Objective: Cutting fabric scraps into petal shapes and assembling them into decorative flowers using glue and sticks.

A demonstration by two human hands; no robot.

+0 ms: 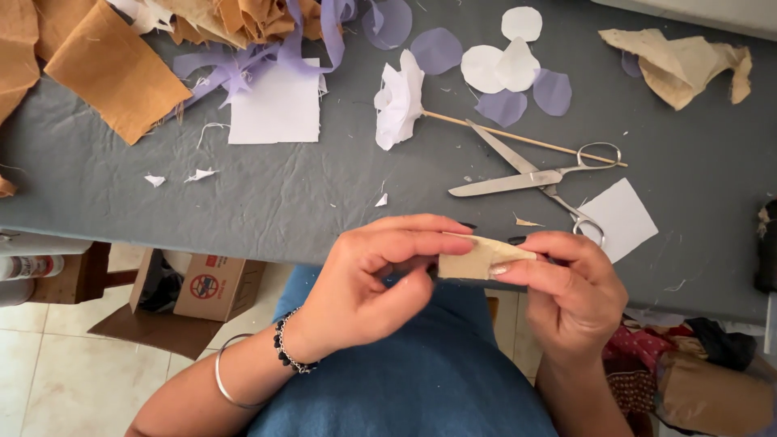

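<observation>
Beige fabric piece (477,259) pinched between left hand (380,275), right hand (566,291), apparently folded

View: one head-worn camera — no second view to share ground with.
Facing: steeply down, over the near edge of the grey cloth-covered table (243,194) and onto the lap.
Nearness: close — both hands fill the lower centre.
Reach: table top above, tiled floor (57,380) at lower left.

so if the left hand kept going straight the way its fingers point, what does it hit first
The left hand points rightward, so it would likely meet the folded beige fabric piece it already pinches, then the right hand fingers just behind.
</observation>
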